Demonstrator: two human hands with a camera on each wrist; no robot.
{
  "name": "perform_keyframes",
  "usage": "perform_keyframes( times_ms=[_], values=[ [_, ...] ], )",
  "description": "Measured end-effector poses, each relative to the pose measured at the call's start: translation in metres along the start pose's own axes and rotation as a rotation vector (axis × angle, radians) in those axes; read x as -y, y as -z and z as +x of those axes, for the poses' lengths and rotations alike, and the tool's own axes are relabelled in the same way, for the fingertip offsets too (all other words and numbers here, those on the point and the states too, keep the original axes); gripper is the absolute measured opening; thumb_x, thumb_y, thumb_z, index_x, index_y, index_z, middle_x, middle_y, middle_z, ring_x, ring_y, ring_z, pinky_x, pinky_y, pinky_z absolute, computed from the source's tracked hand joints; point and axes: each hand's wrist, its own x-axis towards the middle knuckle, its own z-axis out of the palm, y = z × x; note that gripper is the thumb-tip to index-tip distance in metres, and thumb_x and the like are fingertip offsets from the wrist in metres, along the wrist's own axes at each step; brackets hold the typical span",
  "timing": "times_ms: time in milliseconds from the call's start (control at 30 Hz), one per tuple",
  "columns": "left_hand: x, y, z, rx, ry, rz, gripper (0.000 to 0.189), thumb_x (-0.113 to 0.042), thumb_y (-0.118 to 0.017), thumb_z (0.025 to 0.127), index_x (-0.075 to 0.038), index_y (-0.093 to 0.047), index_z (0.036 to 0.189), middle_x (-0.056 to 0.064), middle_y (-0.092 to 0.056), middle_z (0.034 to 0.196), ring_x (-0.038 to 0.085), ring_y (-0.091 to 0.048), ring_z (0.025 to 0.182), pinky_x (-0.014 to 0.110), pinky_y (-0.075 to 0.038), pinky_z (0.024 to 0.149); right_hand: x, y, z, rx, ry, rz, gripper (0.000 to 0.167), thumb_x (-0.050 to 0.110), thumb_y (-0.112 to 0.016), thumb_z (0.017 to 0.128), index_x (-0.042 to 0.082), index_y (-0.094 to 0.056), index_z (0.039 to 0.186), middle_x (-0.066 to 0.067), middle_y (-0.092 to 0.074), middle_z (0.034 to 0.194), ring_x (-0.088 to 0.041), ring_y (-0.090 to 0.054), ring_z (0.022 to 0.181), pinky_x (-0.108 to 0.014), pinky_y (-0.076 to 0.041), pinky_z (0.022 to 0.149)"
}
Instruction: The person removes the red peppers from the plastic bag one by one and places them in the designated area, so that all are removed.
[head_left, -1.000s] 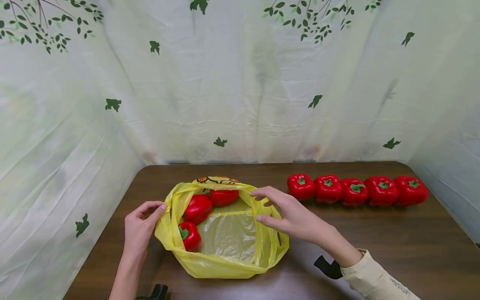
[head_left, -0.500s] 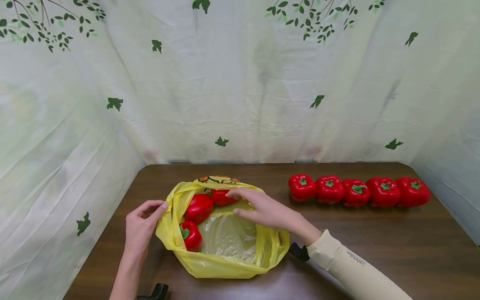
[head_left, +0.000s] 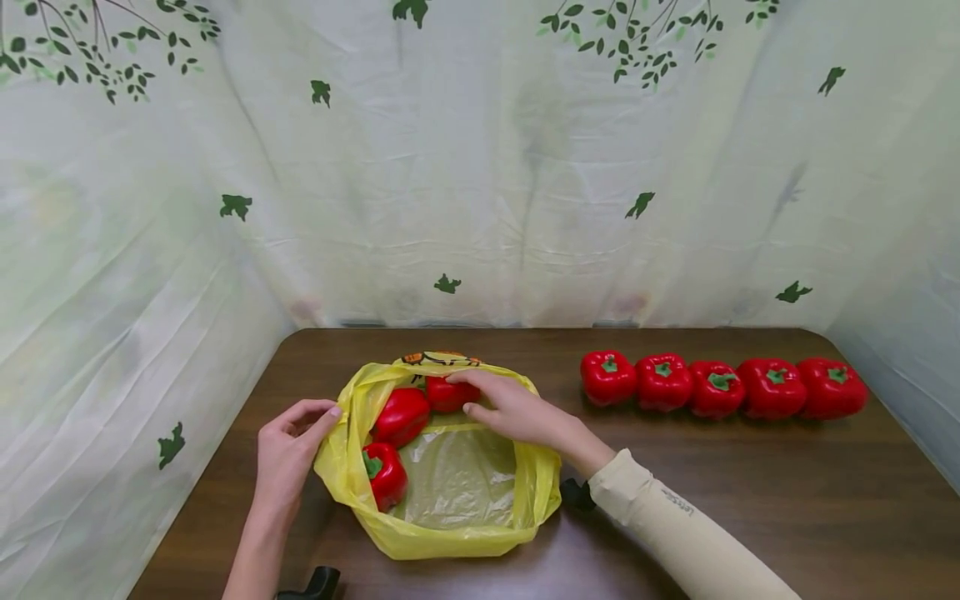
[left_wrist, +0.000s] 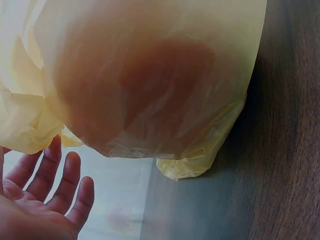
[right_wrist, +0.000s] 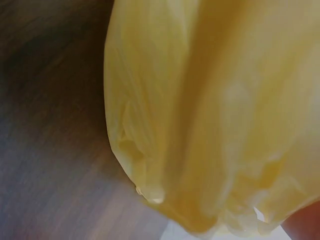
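Note:
A yellow plastic bag [head_left: 427, 542] stands wide-mouthed on the table, with three red bell peppers in its left and back part. One pepper [head_left: 386, 477] lies at the near left, another [head_left: 402, 417] behind it. At the bag's left rim, my left hand [head_left: 288, 450] pinches the plastic between thumb and forefinger; in the left wrist view its other fingers [left_wrist: 70, 177] are spread below the bag. Inside the back of the bag, my right hand [head_left: 517, 412] holds the rearmost bell pepper [head_left: 444, 395], fingers over its top right and thumb in front. The bag blocks most of the right wrist view.
Several red bell peppers [head_left: 717, 389] stand in a row at the back right of the brown wooden table [head_left: 712, 483]. A pale curtain with leaf prints [head_left: 480, 208] hangs behind and at both sides. Black straps [head_left: 577, 494] show near the wrists.
My right hand has moved left from the bag's right rim to the rearmost bell pepper and closed around it. My left hand keeps its pinch on the rim.

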Motion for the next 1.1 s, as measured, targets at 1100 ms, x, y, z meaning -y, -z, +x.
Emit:
perform_keyframes(
  times_ms=[1100],
  values=[
    [0.0012,-0.0022,0.0009,-0.006,0.003,0.009,0.03,-0.025,-0.072,0.091,0.0,-0.07,0.108,0.002,-0.066,0.098,0.017,-0.061,0.082,0.021,-0.054,0.069,0.0021,-0.0012,0.0032,0.014,-0.079,0.084,0.059,0.011,-0.066,0.093,0.011,-0.041,0.146,-0.002,-0.053,0.131,-0.014,-0.06,0.094,-0.028,-0.053,0.078]
  ],
)
